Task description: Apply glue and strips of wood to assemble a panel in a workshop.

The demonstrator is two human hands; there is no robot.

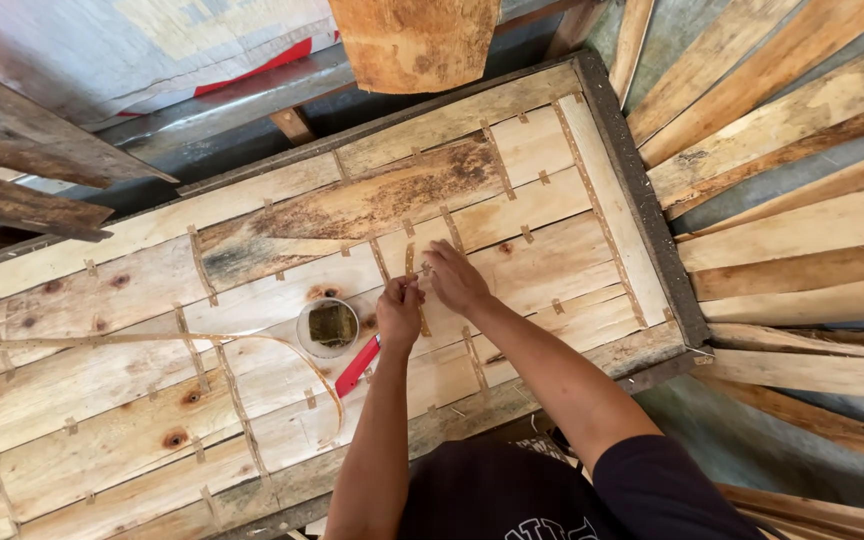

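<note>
We look down on a large flat panel of pale rough wooden planks, joined side by side inside a dark wooden frame, with many short thin strips across the seams.

Our left hand is closed in a fist around a tool with a red handle; the handle points down and left from the hand, over the planks. We cannot tell what the working end of the tool is, because the hand hides it.

Our right hand lies just beside the left one, fingers bent and pressed down on a short narrow brown strip that stands across a seam near the middle of the panel. Whether the fingers pinch the strip or only press it, we cannot tell.

Just left of the hands, a small round white container with dark content stands on the planks. A long thin pale band runs from the left edge and curves down near the container.

More loose wooden boards lie to the right of the frame, fanned out.
</note>
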